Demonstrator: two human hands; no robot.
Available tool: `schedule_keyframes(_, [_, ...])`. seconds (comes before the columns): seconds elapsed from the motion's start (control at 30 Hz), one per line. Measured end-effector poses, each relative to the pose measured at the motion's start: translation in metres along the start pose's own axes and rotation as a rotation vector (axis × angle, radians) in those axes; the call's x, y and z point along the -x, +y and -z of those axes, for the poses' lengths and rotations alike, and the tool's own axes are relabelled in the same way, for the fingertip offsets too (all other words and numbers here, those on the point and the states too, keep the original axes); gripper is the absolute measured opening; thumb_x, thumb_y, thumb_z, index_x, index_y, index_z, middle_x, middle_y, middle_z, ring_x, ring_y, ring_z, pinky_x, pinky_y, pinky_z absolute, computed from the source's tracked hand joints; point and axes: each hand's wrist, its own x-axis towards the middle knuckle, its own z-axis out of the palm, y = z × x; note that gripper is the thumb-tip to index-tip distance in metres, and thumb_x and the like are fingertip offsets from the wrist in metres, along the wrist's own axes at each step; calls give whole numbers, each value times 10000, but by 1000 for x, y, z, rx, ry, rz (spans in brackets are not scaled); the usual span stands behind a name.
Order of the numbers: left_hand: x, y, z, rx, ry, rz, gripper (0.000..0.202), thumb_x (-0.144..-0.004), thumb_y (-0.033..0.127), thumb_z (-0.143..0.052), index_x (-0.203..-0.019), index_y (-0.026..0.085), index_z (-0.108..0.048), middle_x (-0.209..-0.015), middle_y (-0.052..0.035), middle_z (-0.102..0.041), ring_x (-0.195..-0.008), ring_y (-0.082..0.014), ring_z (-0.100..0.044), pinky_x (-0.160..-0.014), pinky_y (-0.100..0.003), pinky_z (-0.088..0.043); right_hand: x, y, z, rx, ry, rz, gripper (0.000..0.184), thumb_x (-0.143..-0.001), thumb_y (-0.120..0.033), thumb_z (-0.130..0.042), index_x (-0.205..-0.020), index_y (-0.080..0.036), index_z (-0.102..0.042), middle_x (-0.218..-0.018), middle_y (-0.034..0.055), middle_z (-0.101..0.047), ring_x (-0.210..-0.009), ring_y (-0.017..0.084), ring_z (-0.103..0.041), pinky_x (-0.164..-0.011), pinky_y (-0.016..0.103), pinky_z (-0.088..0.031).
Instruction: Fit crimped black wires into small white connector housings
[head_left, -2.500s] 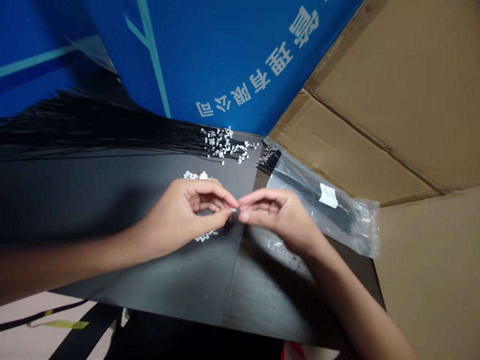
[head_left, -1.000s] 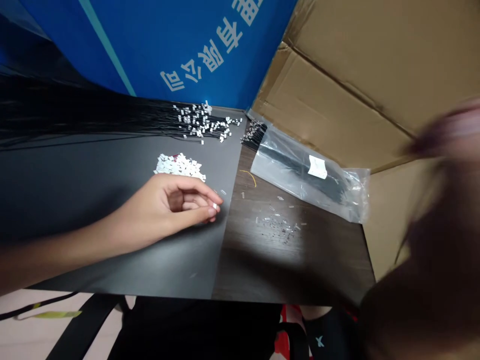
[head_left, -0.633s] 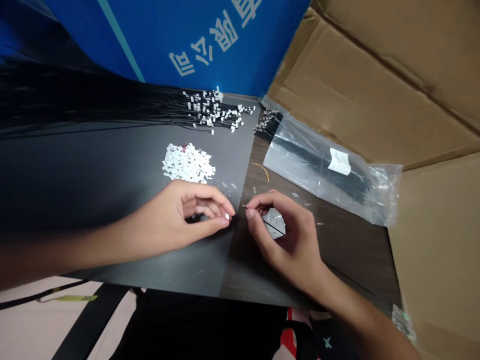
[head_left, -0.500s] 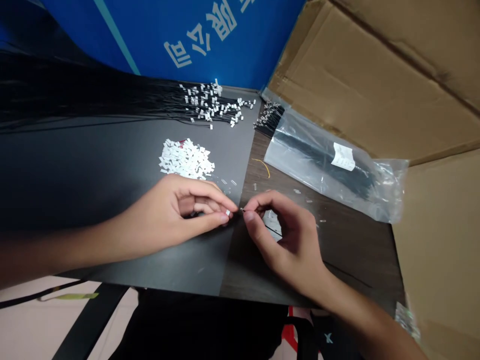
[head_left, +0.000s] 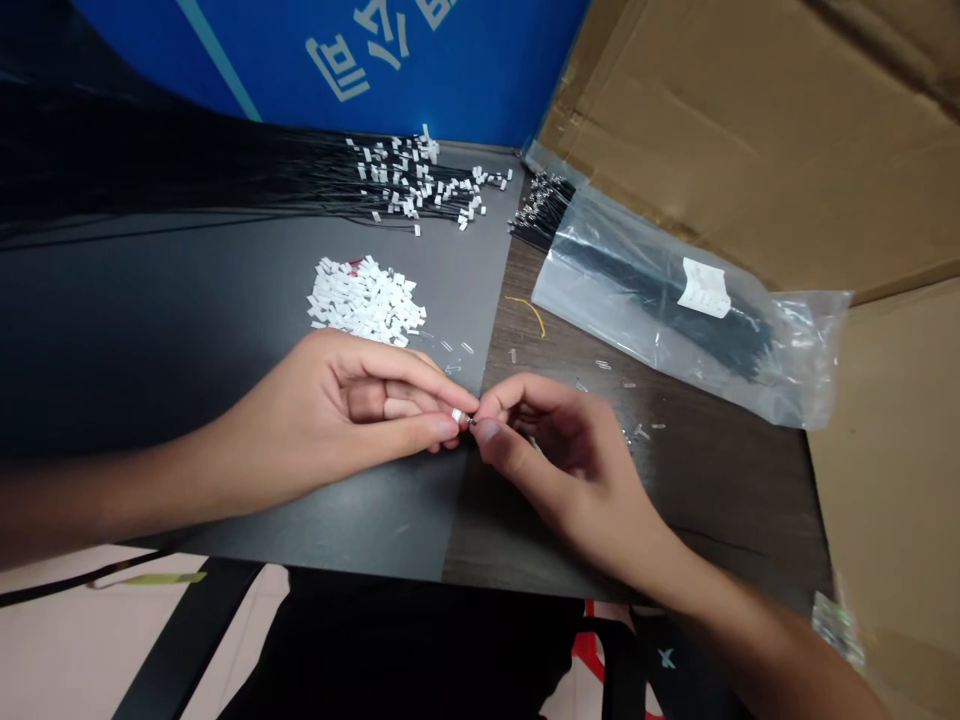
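Between the thumb and fingers of my left hand [head_left: 367,395] is a small white connector housing [head_left: 457,415]. My right hand [head_left: 555,440] pinches the end of a thin black wire, its metal terminal [head_left: 471,420] pointing at the housing. The fingertips of both hands meet here, and the terminal is at the housing's edge; whether it sits inside I cannot tell. Most of the wire is hidden by my right hand. Just beyond my left hand lies a pile of white connector housings [head_left: 367,300].
Black wires with white connectors [head_left: 420,190] lie along the back left. At the back right, a clear plastic bag [head_left: 637,270] holds black wires with bare terminals. Small clear pieces [head_left: 603,365] and a yellow strip [head_left: 529,312] are scattered about. Cardboard [head_left: 712,150] stands behind and right.
My right hand has moved left, closing the small gap between the wire's terminal and the connector housing. My left hand keeps its hold. The whole view has shifted slightly.
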Motion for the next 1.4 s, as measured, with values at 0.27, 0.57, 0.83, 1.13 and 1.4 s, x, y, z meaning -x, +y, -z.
schedule_keyframes(0.27, [2, -12, 2, -29, -15, -55, 123, -979, 353, -1082, -1101, 370, -1073, -1074, -36, -992, -953, -242, -980, -1012, -318, -838, -8, 4, 6, -154, -143, -146, 332, -1031, -388, -1055, -878, -245, -798, -746, -41, -730, -668, 149, -635, -668, 281, -556])
schedule_keyframes(0.57, [3, 2, -6, -46, 76, -34, 120, -883, 281, -1081, -978, 300, -1009, -999, -3, -974, -921, -220, -963, -968, -266, -831, 9, 13, -4, 716, 148, 593, 169, -1174, -119, -730, -1069, -244, -772, -929, 53, -850, -801, 221, -773, -755, 395, -619])
schedule_keyframes(0.83, [12, 2, -11, -293, 224, -349, 149, -982, 213, -996, -966, 361, -1011, -953, -7, -945, -865, -228, -891, -823, -311, -776, 11, 5, -1, 658, 106, 524, 115, -1193, -149, -782, -1118, -228, -818, -1011, 63, -904, -874, 230, -822, -819, 401, -648])
schedule_keyframes(1.13, [15, 9, -15, -423, 242, -408, 149, -1009, 319, -1032, -895, 407, -992, -905, 21, -949, -790, -229, -880, -735, -349, -752, -2, -15, 11, 37, -188, -62, 338, -1164, -440, -973, -912, -251, -850, -880, -6, -884, -841, 201, -824, -793, 318, -673])
schedule_keyframes(1.4, [8, 1, -12, -122, 160, -170, 111, -947, 230, -1057, -973, 318, -996, -966, -3, -959, -900, -207, -931, -877, -250, -788, 8, -4, 7, 499, 103, 372, 173, -1167, -195, -856, -1012, -270, -861, -915, 20, -894, -787, 216, -792, -730, 388, -625])
